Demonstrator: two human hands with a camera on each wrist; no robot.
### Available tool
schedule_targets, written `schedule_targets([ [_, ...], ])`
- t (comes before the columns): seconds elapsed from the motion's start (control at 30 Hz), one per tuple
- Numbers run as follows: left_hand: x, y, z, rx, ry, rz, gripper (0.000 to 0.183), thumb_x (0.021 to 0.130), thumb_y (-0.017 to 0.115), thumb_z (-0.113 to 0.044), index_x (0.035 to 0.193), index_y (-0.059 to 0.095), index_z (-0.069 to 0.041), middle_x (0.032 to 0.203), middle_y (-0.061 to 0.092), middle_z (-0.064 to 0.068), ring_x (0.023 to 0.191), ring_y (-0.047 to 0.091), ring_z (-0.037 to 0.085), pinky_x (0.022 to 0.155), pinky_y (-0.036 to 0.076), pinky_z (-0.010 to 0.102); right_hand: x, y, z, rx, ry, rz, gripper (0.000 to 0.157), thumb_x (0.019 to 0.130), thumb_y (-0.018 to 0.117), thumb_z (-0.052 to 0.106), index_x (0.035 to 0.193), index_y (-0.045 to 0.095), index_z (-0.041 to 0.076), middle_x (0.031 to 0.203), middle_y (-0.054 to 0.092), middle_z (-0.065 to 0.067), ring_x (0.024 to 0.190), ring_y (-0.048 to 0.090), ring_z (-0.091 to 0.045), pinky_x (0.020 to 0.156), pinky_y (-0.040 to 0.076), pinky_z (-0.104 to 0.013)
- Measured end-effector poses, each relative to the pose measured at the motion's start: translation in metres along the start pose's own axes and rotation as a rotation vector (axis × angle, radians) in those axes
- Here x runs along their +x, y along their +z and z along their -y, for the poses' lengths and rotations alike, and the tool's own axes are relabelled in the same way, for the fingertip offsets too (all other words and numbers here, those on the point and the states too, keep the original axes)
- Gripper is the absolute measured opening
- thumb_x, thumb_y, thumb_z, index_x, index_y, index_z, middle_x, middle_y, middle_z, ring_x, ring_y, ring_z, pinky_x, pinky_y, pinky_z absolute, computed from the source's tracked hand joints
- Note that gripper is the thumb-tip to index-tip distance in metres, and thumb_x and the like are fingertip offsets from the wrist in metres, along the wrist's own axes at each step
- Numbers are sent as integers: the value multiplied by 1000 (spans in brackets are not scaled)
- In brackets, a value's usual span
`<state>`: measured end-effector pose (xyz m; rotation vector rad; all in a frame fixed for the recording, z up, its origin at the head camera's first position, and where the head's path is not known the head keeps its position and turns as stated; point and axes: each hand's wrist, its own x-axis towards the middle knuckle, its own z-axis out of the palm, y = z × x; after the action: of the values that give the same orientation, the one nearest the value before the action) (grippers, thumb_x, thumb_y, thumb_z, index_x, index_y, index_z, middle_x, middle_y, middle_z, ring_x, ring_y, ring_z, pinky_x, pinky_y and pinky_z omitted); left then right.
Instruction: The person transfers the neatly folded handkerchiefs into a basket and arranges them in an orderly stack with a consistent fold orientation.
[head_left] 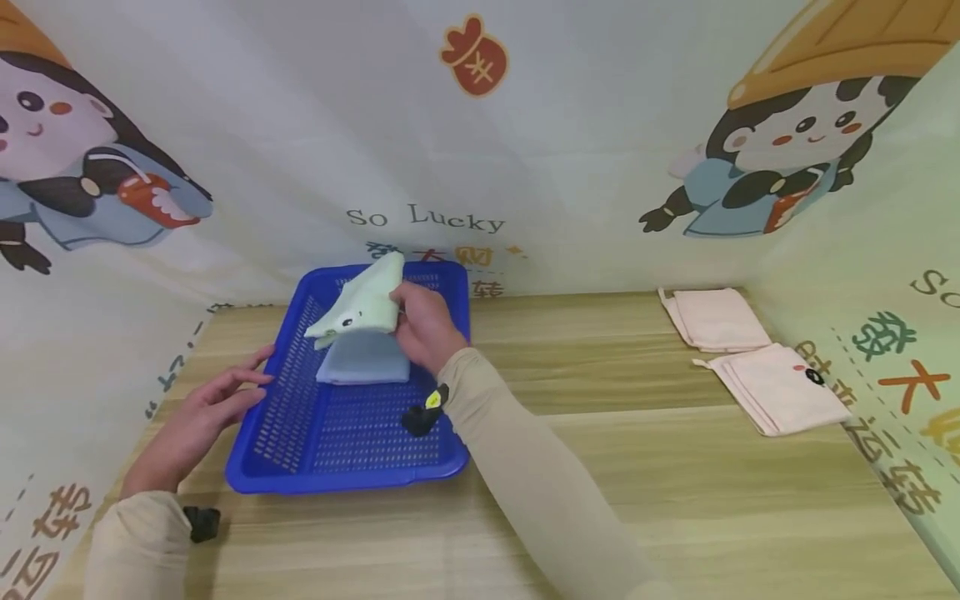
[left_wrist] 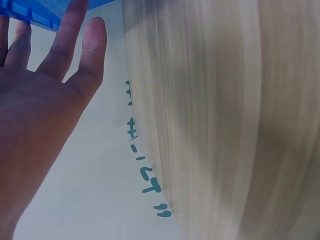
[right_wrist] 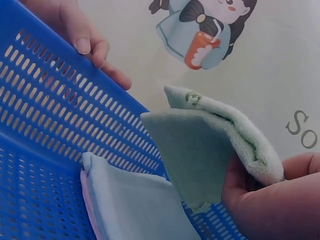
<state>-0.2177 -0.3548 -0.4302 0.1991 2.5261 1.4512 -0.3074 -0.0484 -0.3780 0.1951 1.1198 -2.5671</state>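
Observation:
My right hand (head_left: 426, 323) pinches a folded pale green towel (head_left: 367, 302) by its right edge, holding it over the blue basket (head_left: 352, 482). Its layered folds show in the right wrist view, with thumb and fingers on either side of the towel (right_wrist: 200, 135). Beneath it, inside the basket, lies a folded light blue towel (head_left: 363, 360); a pink edge (right_wrist: 90, 205) peeks out under that one in the right wrist view. My left hand (head_left: 213, 417) touches the basket's left side with its fingers fairly straight, as the left wrist view also shows.
Two folded pink towels lie on the wooden table at the right, one pink towel (head_left: 716, 318) behind the other pink towel (head_left: 783, 390). Printed cloth walls (head_left: 570, 167) enclose the table at the back and sides.

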Motion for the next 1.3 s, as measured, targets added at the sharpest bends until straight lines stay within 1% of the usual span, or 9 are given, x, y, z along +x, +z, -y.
schedule_targets([
  [0.13, 1, 0, -1, 7, -2, 2, 50, 106, 49, -47, 140, 54, -11, 170, 19, -20, 160, 17, 19, 92, 43, 5, 1, 1, -3, 22, 14, 6, 61, 94, 39, -3, 155, 30, -6, 157, 41, -19, 146, 40, -33, 123, 34, -46],
  [0.23, 0, 1, 0, 7, -3, -5, 49, 106, 49, -47, 140, 54, -11, 170, 19, -21, 160, 17, 17, 90, 42, 4, 2, 2, -5, 29, 34, 11, 62, 95, 38, -1, 156, 28, -5, 159, 39, -19, 149, 38, -33, 124, 33, -48],
  [0.37, 0, 3, 1, -15, 20, -15, 48, 107, 49, -44, 140, 54, -10, 169, 21, -21, 157, 22, 7, 90, 41, 3, 4, 2, -7, 30, 41, -2, 62, 96, 38, -1, 157, 26, -4, 159, 39, -19, 149, 37, -33, 125, 31, -48],
  [0.6, 0, 6, -1, -10, 14, -44, 47, 107, 49, -45, 139, 55, -11, 169, 22, -20, 155, 29, 12, 91, 42, 3, 7, 1, -10, -22, 72, 31, 63, 98, 36, 0, 160, 24, 1, 161, 37, -17, 153, 32, -32, 127, 26, -49],
  [0.83, 0, 9, 2, -25, 19, -73, 43, 106, 52, -41, 135, 57, -9, 169, 25, -19, 138, 38, -11, 92, 43, 3, 6, 0, -13, -20, 141, 11, 63, 99, 39, 2, 161, 24, 2, 163, 35, -17, 155, 30, -33, 129, 23, -49],
  [0.93, -1, 10, 3, -43, 29, -76, 43, 106, 53, -39, 135, 57, -7, 169, 26, -17, 133, 39, -16, 92, 43, 3, 7, -1, -14, -2, 168, -6, 62, 99, 39, 1, 160, 24, 1, 163, 36, -18, 154, 30, -33, 128, 24, -50],
  [1.07, -1, 12, 3, -51, 29, -78, 44, 107, 52, -39, 136, 57, -7, 169, 26, -17, 136, 38, -13, 92, 43, 3, 9, -2, -15, -11, 168, -22, 63, 99, 38, -2, 160, 22, -1, 163, 34, -19, 155, 29, -34, 129, 23, -49],
  [1.17, -1, 12, 3, -53, 22, -79, 44, 107, 51, -40, 137, 56, -8, 169, 25, -18, 141, 37, -7, 92, 42, 3, 10, -2, -17, -51, 158, -66, 66, 97, 39, -5, 160, 19, -3, 163, 33, -19, 154, 29, -34, 129, 23, -50],
  [1.3, -1, 12, 3, -62, 7, -77, 46, 107, 51, -42, 138, 55, -9, 169, 24, -19, 147, 34, 0, 92, 42, 3, 10, -2, -18, -109, 170, -126, 76, 94, 39, -10, 162, 10, 3, 165, 28, -18, 152, 29, -35, 128, 23, -53],
])
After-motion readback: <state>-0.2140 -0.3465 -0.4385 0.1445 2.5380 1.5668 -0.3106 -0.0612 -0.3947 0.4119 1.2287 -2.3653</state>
